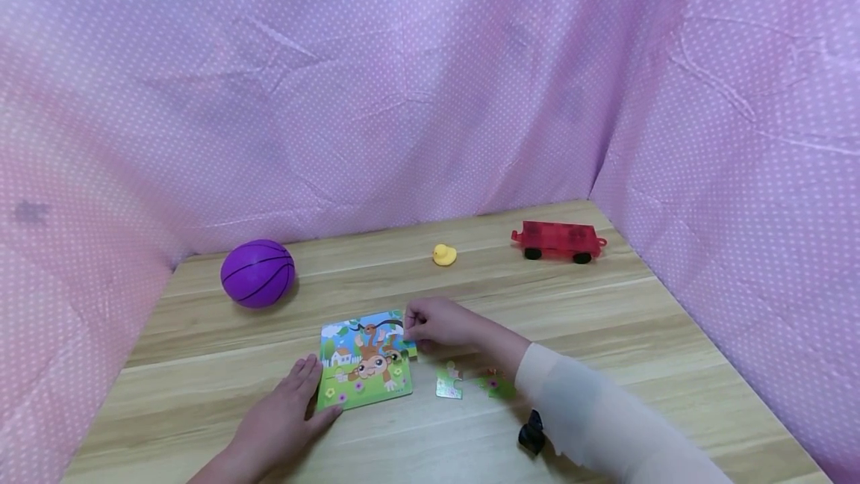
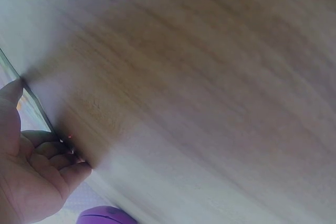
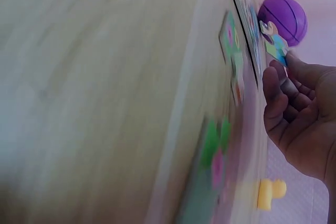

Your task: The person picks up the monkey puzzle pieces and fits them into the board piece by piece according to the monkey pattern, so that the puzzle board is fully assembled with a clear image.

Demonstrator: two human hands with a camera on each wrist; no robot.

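A jigsaw puzzle (image 1: 369,372) with a picture of a monkey lies in front of me on the wooden table. My left hand (image 1: 285,405) rests at its left side, fingers extended along that edge and thumb at the lower edge. Over the upper right corner, my right hand (image 1: 440,322) pinches a puzzle piece (image 3: 276,47) between thumb and fingertips. The right wrist view shows this piece raised beside the puzzle. To the right lie a loose piece (image 1: 449,382) and another green piece (image 1: 496,383), the latter close by my right forearm.
A purple ball (image 1: 258,273) sits at the back left, a yellow toy duck (image 1: 444,255) at the back middle. Farther right stands a red toy wagon (image 1: 559,240) with black wheels. A small black object (image 1: 531,435) lies near my right sleeve. Pink dotted cloth (image 1: 403,95) hangs around the table.
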